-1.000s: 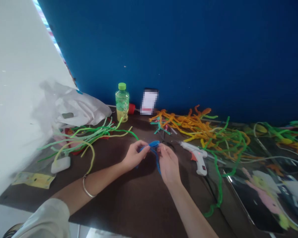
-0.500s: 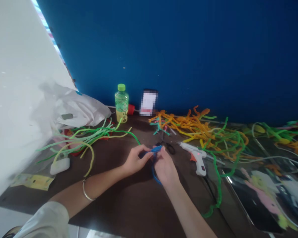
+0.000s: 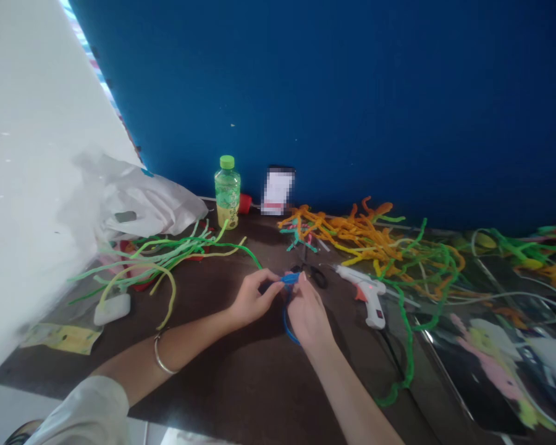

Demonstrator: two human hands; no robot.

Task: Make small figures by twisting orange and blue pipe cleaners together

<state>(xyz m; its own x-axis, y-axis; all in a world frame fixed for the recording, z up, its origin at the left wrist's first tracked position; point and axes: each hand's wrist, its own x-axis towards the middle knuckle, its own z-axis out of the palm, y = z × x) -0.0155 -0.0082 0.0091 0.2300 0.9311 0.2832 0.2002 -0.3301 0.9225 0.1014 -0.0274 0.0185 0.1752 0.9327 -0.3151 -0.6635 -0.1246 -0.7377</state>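
Over the middle of the dark table, both my hands pinch a blue pipe cleaner point(image 3: 290, 279). It looks bunched or coiled between the fingertips, and a loose tail of it curves down below the hands. My left hand point(image 3: 252, 298) grips its left end between thumb and forefinger. On the right end, my right hand point(image 3: 311, 312) is closed, its fingers hiding part of the piece. Black-handled scissors point(image 3: 320, 277) lie just behind my right hand. To the right rests a white hot glue gun point(image 3: 368, 293) with an orange trigger.
Green pipe cleaners point(image 3: 167, 253) spread at left beside a white plastic bag point(image 3: 162, 201). A green-capped bottle point(image 3: 227, 194) and a phone point(image 3: 278, 190) stand at the back. Orange pipe cleaners point(image 3: 352, 232) pile up at back right. A tablet-like black panel point(image 3: 467, 377) lies at front right.
The blue pipe cleaner's bunched part has turned slightly, now lying more level between my fingertips. Both hands stay in nearly the same place.
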